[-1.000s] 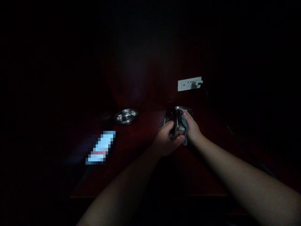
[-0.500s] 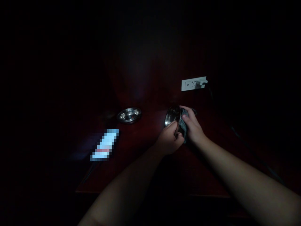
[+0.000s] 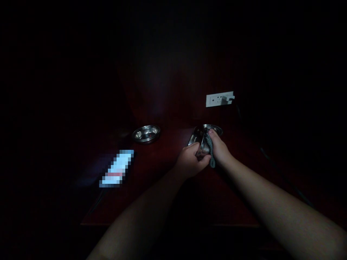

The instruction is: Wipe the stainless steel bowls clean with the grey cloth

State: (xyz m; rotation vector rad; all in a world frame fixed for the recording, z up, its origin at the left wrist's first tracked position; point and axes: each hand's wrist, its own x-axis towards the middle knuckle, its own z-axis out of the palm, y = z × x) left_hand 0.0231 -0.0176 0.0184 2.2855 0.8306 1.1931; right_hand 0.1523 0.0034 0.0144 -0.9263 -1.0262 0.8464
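My left hand (image 3: 191, 160) is closed on the near rim of a shiny metal bowl (image 3: 195, 137), which is tilted up on its side above the table. My right hand (image 3: 219, 146) grips a grey-green cloth (image 3: 211, 153) and presses it against the bowl's right face. Part of the cloth hangs below the fingers. Behind the hands lies another metal bowl (image 3: 217, 129), partly hidden by them. A third shallow metal bowl (image 3: 146, 134) rests upright on the table to the left, with small reddish specks inside.
A lit phone (image 3: 117, 169), its screen blurred out, lies on the dark red table (image 3: 151, 169) at left, with a cable near it. A white wall socket (image 3: 219, 99) holds a plug at the back. Another cable (image 3: 284, 177) runs along the right. The surroundings are very dark.
The cloth has shifted over the bowl's side, its lower end now hanging down, and my right hand has turned a little. More of the bowl behind shows. The whole view has moved slightly.
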